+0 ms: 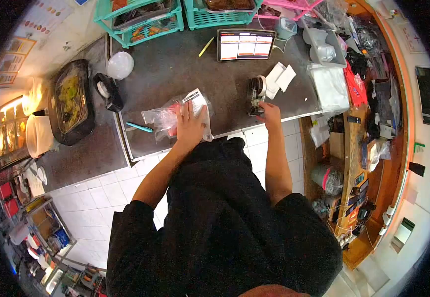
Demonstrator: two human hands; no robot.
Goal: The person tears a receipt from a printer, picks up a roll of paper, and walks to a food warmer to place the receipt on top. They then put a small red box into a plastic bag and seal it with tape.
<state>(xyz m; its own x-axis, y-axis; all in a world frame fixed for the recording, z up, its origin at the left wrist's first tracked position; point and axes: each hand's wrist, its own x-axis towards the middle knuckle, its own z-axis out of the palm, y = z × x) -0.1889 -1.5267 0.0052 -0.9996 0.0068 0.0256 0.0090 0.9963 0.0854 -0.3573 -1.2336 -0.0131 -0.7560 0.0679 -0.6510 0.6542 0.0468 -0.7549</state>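
Observation:
My left hand (190, 121) lies flat, fingers spread, over a clear plastic bag (163, 118) near the table's front edge. Under the plastic there is something red, and a white printed slip (193, 97) shows just beyond my fingertips. To the right stands a dark tape dispenser (254, 97) with a roll in it. At its near end, the fingers of my right hand (271, 114) are pinched together on the tape; the strip itself is too fine to make out clearly.
A tablet (246, 45) stands at the back, with white paper slips (280, 79) in front. Left are a light-blue pen (139, 127), a black tape holder (108, 92) and a white bowl (120, 65). Teal baskets (145, 32) line the back; plastic bags (329, 86) lie right.

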